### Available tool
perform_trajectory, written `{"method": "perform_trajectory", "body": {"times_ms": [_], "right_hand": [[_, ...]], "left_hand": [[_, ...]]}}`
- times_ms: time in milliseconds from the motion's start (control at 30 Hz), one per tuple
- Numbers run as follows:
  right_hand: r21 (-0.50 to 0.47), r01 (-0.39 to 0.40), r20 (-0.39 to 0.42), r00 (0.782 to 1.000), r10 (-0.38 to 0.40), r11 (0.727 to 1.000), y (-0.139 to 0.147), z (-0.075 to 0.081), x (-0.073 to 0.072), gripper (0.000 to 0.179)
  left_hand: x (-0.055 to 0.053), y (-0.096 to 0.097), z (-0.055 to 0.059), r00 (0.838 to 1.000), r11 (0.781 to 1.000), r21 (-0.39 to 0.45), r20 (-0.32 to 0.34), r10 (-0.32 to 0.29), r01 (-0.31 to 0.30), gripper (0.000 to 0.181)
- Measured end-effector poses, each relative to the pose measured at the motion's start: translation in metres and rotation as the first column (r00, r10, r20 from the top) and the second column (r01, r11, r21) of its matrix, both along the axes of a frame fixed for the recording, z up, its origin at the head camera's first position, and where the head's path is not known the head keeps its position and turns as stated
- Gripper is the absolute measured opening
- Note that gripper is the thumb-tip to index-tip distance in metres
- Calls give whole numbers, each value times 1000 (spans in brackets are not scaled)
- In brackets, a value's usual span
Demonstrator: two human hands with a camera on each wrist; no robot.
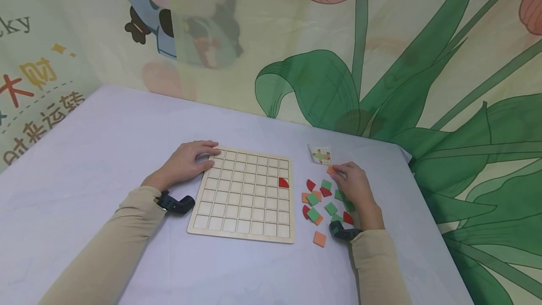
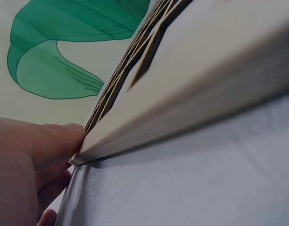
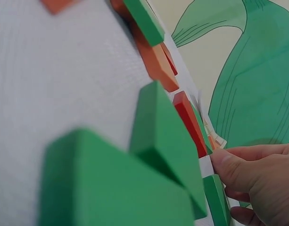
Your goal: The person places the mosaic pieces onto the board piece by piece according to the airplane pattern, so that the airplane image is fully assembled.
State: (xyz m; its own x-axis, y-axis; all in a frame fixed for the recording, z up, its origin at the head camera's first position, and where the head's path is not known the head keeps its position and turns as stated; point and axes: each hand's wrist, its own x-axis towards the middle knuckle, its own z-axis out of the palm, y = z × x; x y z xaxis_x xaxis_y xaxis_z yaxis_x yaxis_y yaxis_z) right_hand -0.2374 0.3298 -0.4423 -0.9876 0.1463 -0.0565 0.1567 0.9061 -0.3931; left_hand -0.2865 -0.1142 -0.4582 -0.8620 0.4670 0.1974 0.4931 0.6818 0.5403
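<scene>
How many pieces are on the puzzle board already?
Just one: a red quarter-round tile sits in the pale wooden grid board. The right hand pinches a small orange tile; the left hand steadies the board. The loose coloured tiles remain outside.

Pale lilac tablecloth point(image 1: 106, 145), tulip-print backdrop point(image 1: 381, 60), cartoon girl banner point(image 1: 169, 18), small pattern card point(image 1: 320, 155)

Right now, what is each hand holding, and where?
Right hand pinches an orange tile by its near edge. Left hand holds nothing; it rests on the board at its far-left corner.
</scene>
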Motion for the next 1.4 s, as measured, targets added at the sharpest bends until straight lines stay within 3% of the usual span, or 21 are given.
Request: {"method": "perform_trajectory", "body": {"times_ms": [733,1400], "right_hand": [[-37,24,23,999,-23,999,-5,8,-1,44],[-24,-40,-4,999,40,999,-22,22,2,41]], "left_hand": [[1,0,2,1000,1000,11,12,2,-2,34],[0,0,1,1000,1000,8,20,11,-11,34]]}}
